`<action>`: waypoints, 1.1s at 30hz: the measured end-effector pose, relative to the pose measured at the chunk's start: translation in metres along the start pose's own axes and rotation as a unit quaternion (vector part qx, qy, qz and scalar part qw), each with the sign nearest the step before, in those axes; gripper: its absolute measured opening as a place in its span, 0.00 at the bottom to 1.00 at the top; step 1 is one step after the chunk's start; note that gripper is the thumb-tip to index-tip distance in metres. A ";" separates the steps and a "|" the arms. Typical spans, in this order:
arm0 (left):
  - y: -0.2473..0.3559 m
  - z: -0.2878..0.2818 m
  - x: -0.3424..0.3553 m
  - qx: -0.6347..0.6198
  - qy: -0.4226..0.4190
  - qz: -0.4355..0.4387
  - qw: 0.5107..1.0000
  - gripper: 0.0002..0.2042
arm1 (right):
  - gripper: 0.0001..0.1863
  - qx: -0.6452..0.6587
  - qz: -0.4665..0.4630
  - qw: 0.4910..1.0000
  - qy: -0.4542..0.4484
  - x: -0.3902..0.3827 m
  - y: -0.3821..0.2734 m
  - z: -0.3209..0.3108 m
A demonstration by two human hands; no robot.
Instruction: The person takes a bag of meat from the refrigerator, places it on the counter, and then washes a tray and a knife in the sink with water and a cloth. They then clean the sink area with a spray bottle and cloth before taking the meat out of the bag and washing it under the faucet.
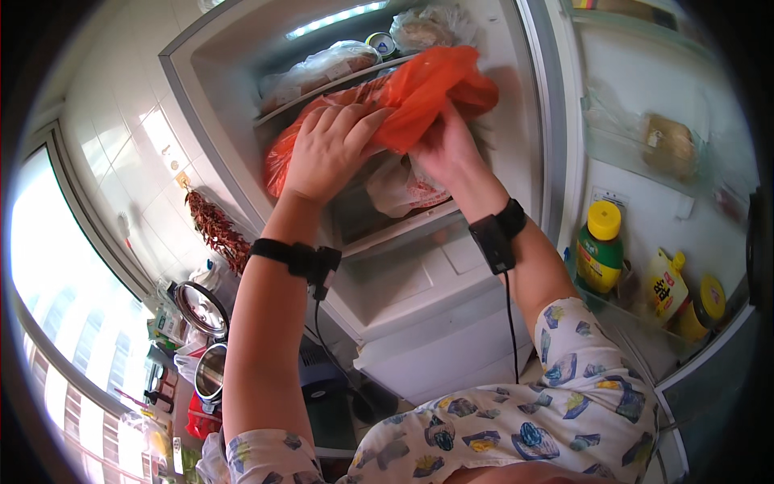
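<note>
A large orange-red plastic bag [427, 85] spans the opening of the fridge, in front of a shelf. My left hand [329, 149] grips its left part, fingers bent over the top of the plastic. At the bag's right end, my right hand [445, 149] holds it from below, and most of those fingers are hidden behind the plastic. What the bag contains cannot be made out. Below it, partly behind my hands, a white plastic bag [391, 189] with red print rests on the lower level.
On the upper shelf [322, 93] sit clear bagged food [322, 68], a can [380, 44] and another bag [431, 28]. The door at right holds a yellow-capped green bottle [601, 250] and a yellow pouch [666, 282]. Dried chillies [216, 226] hang at left above a cluttered counter.
</note>
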State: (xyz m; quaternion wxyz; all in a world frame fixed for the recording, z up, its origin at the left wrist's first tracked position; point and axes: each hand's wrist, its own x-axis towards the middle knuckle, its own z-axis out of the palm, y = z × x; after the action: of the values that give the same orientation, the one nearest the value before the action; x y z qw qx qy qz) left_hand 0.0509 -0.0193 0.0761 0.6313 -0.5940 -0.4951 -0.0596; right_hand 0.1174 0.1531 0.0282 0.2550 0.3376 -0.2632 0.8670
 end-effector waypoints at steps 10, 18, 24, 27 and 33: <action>-0.019 0.037 -0.032 -0.015 -0.121 -0.211 0.970 0.30 | 0.18 -0.665 -0.261 0.675 0.187 -0.019 -0.031 -0.023; -0.020 0.037 -0.045 -0.072 -0.094 -0.214 0.970 0.31 | 0.28 -0.822 -0.386 0.402 0.115 0.010 -0.027 -0.039; 0.002 0.032 -0.061 0.027 -0.162 -0.228 0.960 0.34 | 0.23 -0.858 -0.343 0.374 0.085 0.019 -0.033 -0.070; 0.008 0.033 -0.074 0.069 -0.137 -0.265 0.952 0.33 | 0.18 -0.834 -0.371 0.400 0.085 -0.025 -0.018 -0.042; 0.037 0.006 -0.094 -0.008 -0.085 -0.417 0.905 0.20 | 0.08 -0.762 -0.104 0.636 -0.063 -0.223 0.017 -0.037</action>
State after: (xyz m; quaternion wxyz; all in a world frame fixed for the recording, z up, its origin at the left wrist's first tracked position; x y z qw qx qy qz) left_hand 0.0247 -0.0526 -0.0158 0.4998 -0.3414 -0.7485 -0.2709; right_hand 0.2332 0.1049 -0.1605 0.4934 0.1022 -0.8088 0.3031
